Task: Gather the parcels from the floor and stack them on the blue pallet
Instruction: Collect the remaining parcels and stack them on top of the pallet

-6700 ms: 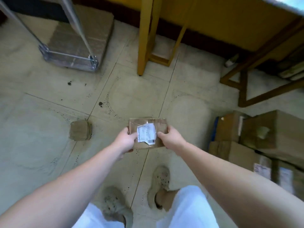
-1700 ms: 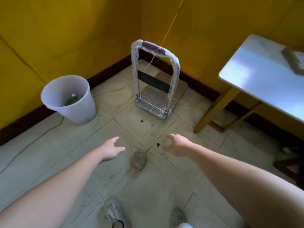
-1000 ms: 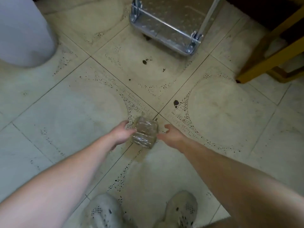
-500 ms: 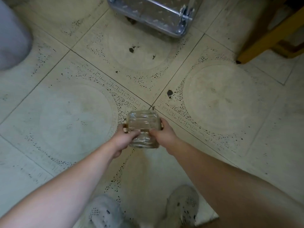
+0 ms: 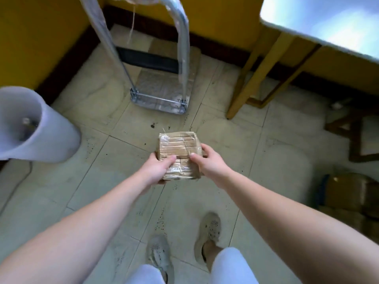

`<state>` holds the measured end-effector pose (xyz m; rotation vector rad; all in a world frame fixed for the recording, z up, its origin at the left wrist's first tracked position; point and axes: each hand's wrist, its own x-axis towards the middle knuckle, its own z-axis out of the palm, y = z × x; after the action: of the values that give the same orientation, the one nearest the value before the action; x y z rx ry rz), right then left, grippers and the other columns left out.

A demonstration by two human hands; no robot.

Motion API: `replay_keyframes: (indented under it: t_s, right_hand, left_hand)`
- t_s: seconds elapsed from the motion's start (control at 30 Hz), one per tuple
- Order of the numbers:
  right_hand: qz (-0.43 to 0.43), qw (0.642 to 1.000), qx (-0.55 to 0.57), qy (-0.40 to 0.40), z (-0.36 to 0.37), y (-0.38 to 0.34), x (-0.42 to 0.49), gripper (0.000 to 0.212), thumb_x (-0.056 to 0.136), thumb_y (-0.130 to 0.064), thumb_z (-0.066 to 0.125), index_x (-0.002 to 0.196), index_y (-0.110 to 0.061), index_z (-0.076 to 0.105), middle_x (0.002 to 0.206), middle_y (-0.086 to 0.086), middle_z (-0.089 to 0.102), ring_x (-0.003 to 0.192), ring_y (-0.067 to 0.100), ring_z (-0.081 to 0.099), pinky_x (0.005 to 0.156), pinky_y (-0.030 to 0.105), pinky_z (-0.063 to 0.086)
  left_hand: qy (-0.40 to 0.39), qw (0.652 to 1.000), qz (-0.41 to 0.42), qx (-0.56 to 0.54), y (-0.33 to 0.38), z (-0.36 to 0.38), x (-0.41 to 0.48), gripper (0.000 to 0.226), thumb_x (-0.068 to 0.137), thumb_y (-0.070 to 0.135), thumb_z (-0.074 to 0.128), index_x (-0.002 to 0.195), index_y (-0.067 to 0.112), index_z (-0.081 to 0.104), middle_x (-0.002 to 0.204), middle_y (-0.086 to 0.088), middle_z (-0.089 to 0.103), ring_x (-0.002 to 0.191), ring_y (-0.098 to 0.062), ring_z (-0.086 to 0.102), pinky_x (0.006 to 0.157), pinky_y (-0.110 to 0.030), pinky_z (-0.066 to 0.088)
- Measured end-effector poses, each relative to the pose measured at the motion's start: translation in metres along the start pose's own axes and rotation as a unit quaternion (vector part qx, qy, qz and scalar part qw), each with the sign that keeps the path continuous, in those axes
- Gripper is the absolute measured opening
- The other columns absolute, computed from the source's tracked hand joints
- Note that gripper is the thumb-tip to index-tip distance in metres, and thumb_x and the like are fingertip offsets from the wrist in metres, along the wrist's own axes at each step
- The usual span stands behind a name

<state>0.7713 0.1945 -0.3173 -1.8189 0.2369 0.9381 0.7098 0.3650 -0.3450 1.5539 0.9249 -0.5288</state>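
Your parcel (image 5: 178,149) is brown cardboard under glossy clear tape. The cart (image 5: 162,97) before you is shiny metal, the bucket (image 5: 53,138) is matt white plastic.

You held both bare forearms stretched forward, converging ahead of your body. Your left hand (image 5: 158,169) gripped the left side of the small brown cardboard parcel wrapped in clear tape (image 5: 178,144), thumb lying across its top. Your right hand (image 5: 209,162) gripped the right side, thumb likewise on top, fingers curled round the edge.
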Motion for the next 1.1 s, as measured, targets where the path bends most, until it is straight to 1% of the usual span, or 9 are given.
replay_keyframes:
  t_s: [0.27,0.33,0.43,0.53,0.7,0.8,0.9,1.0,1.1]
  right_hand:
    - [-0.172,0.978,-0.030,0.111,-0.052,-0.141,-0.168,0.042,0.086,-0.026,0.066,0.124,-0.038,0.054,0.095,-0.006,0.066,0.088,0.012,0.065,0.080,0.036,0.057]
    - [-0.212,0.965,-0.023,0.151,-0.061,-0.160,-0.206,0.045,0.088,-0.025,0.064,0.127,-0.044,0.051,0.095,-0.008,0.065,0.089,0.009,0.064,0.075,0.029,0.056]
    - [-0.249,0.946,-0.008,0.207,-0.073,-0.170,-0.259,0.046,0.090,-0.023,0.062,0.126,-0.049,0.051,0.101,-0.013,0.068,0.089,0.007,0.064,0.068,0.018,0.052]
    - [-0.274,0.924,0.005,0.268,-0.094,-0.166,-0.310,0.042,0.089,-0.022,0.061,0.124,-0.044,0.055,0.104,-0.015,0.069,0.094,0.006,0.064,0.077,0.019,0.050]
    - [-0.271,0.912,0.099,0.292,-0.142,-0.129,-0.393,0.047,0.070,-0.020,0.066,0.112,-0.040,0.058,0.106,-0.010,0.067,0.095,0.010,0.066,0.082,0.033,0.056]
    - [-0.245,0.904,0.205,0.286,-0.175,-0.103,-0.444,0.042,0.064,-0.044,0.064,0.103,-0.034,0.054,0.102,0.002,0.062,0.093,0.021,0.063,0.068,0.034,0.055]
    - [-0.204,0.871,0.188,0.405,-0.214,-0.060,-0.498,0.040,0.076,-0.064,0.056,0.091,-0.027,0.050,0.087,0.001,0.059,0.076,0.017,0.059,0.059,0.031,0.049]
    - [-0.228,0.838,0.208,0.450,-0.262,-0.011,-0.557,0.027,0.083,-0.043,0.065,0.092,-0.024,0.048,0.092,0.002,0.059,0.072,0.012,0.057,0.049,0.021,0.044]
    - [-0.243,0.824,0.202,0.470,-0.301,0.043,-0.614,0.039,0.079,-0.032,0.070,0.108,-0.026,0.045,0.104,0.000,0.058,0.088,0.010,0.059,0.060,0.015,0.047]
  left_hand:
    - [-0.068,0.977,0.198,-0.026,0.142,-0.039,-0.162,0.057,0.077,0.030,0.075,0.124,0.031,0.043,0.116,0.003,0.062,0.097,-0.017,0.065,0.078,-0.039,0.056]
    - [-0.121,0.968,0.220,-0.012,0.172,-0.045,-0.201,0.069,0.070,0.042,0.078,0.126,0.044,0.039,0.116,0.010,0.060,0.098,-0.018,0.065,0.065,-0.036,0.055]
    - [-0.224,0.945,0.240,0.007,0.206,-0.044,-0.251,0.076,0.059,0.082,0.059,0.126,0.051,0.042,0.125,0.012,0.058,0.110,-0.018,0.058,0.082,-0.049,0.051]
    - [-0.289,0.929,0.232,-0.020,0.234,-0.025,-0.290,0.083,0.060,0.092,0.031,0.123,0.042,0.056,0.126,0.000,0.061,0.111,-0.030,0.060,0.083,-0.053,0.052]
    - [-0.317,0.926,0.195,-0.068,0.251,0.051,-0.362,0.078,0.080,0.077,0.029,0.132,0.021,0.046,0.125,-0.013,0.059,0.106,-0.035,0.061,0.080,-0.058,0.052]
    - [-0.254,0.928,0.271,-0.026,0.251,0.107,-0.411,0.039,0.092,0.042,0.052,0.121,0.018,0.043,0.118,-0.013,0.055,0.094,-0.030,0.062,0.069,-0.047,0.054]
    - [-0.296,0.899,0.322,0.003,0.232,0.178,-0.455,0.053,0.084,0.013,0.065,0.129,0.016,0.036,0.124,-0.014,0.052,0.102,-0.031,0.061,0.076,-0.043,0.054]
    - [-0.393,0.858,0.332,0.002,0.210,0.254,-0.502,0.068,0.082,-0.004,0.059,0.140,0.013,0.029,0.119,-0.015,0.058,0.095,-0.028,0.064,0.063,-0.034,0.055]
    - [-0.453,0.830,0.325,0.012,0.187,0.324,-0.540,0.057,0.085,-0.001,0.058,0.131,0.025,0.034,0.105,-0.004,0.068,0.084,-0.023,0.070,0.057,-0.032,0.055]
